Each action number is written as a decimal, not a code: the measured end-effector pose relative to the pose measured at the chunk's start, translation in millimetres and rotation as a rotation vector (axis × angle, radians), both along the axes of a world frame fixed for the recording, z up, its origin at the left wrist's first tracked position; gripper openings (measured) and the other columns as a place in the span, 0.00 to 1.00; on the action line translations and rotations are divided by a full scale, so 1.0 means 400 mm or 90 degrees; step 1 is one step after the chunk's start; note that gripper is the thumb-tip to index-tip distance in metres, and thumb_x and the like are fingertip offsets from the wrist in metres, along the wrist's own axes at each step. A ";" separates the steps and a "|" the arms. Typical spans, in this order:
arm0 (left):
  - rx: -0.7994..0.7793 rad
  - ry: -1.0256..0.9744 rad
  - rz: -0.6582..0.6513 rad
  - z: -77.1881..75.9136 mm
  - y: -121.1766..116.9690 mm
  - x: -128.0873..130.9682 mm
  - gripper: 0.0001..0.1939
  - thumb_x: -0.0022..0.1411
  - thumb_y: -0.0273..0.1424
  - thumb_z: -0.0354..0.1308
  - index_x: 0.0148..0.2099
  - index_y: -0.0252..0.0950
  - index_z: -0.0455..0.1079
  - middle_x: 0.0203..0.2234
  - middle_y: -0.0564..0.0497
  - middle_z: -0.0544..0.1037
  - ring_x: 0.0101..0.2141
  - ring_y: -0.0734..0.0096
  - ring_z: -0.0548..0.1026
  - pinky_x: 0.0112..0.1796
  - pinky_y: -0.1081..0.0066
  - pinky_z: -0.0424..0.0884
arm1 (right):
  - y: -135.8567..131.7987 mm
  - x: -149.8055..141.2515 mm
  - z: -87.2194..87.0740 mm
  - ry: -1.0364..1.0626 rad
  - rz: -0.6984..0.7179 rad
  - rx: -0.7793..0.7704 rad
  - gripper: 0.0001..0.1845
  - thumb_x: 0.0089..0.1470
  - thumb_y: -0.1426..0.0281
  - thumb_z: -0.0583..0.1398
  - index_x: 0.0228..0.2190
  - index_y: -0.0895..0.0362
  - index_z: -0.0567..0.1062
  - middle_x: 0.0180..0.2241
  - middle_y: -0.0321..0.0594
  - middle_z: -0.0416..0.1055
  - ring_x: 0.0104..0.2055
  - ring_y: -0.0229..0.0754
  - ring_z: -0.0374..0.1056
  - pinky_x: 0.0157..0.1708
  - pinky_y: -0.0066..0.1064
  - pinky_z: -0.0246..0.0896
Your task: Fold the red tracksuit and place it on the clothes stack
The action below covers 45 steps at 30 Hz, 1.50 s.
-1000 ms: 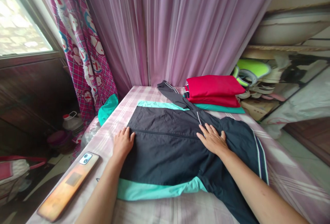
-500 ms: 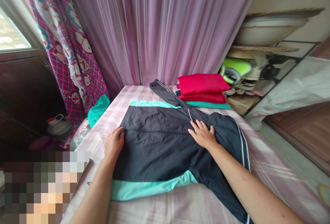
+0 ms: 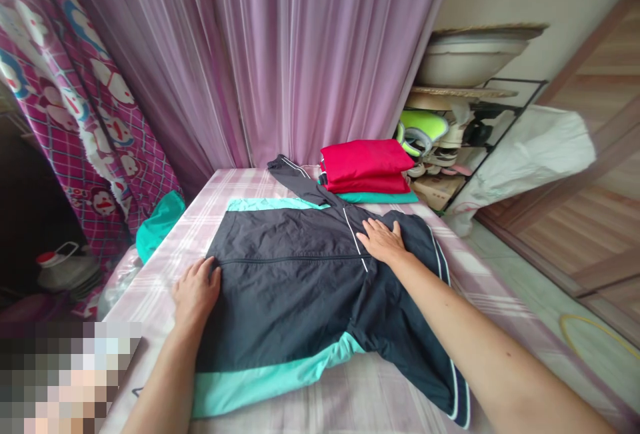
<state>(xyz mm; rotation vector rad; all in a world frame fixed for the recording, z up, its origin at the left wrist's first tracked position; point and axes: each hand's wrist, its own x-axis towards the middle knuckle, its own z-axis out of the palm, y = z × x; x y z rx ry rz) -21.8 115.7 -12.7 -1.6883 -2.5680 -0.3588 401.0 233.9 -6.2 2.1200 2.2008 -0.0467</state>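
Note:
A dark grey jacket (image 3: 285,287) with teal trim and a zip lies flat on a table covered by a pink checked cloth (image 3: 165,267). My left hand (image 3: 195,291) rests palm down on the jacket's left edge, at the end of the zip, fingers together and stretched out. My right hand (image 3: 383,241) lies flat on the right part of the jacket near a white-piped seam, fingers spread. Neither hand holds anything. One sleeve runs toward the far edge, another hangs at the near right.
Folded red clothes (image 3: 365,166) sit on a teal piece at the table's far side. A teal cloth (image 3: 159,224) hangs off the left edge. Purple curtains (image 3: 280,54) behind, a patterned curtain (image 3: 85,127) left, a cluttered rack (image 3: 450,141) right, a jug (image 3: 63,267) on the floor.
The view has swung to the right. My right hand has slid to the right across the jacket, and my left hand stays at the left edge, now flatter.

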 end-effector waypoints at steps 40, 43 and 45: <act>0.004 0.047 -0.020 -0.019 0.009 -0.023 0.26 0.69 0.39 0.41 0.60 0.33 0.69 0.58 0.38 0.72 0.57 0.50 0.69 0.55 0.52 0.67 | 0.141 0.022 0.096 0.122 -0.004 0.029 0.24 0.63 0.54 0.49 0.45 0.49 0.79 0.47 0.42 0.78 0.47 0.48 0.72 0.40 0.33 0.60; -0.002 0.045 -0.019 -0.018 0.011 -0.026 0.25 0.69 0.39 0.41 0.60 0.35 0.69 0.58 0.39 0.72 0.57 0.51 0.70 0.55 0.52 0.68 | 0.175 -0.003 0.101 0.114 0.050 0.002 0.17 0.58 0.57 0.56 0.40 0.50 0.80 0.44 0.39 0.79 0.45 0.45 0.72 0.38 0.29 0.60; -0.001 0.046 -0.018 -0.018 0.011 -0.027 0.25 0.69 0.40 0.41 0.60 0.35 0.69 0.58 0.40 0.72 0.57 0.50 0.70 0.55 0.51 0.67 | 0.179 -0.013 0.101 0.108 0.070 0.016 0.14 0.56 0.62 0.58 0.41 0.51 0.79 0.43 0.39 0.78 0.45 0.45 0.71 0.39 0.28 0.60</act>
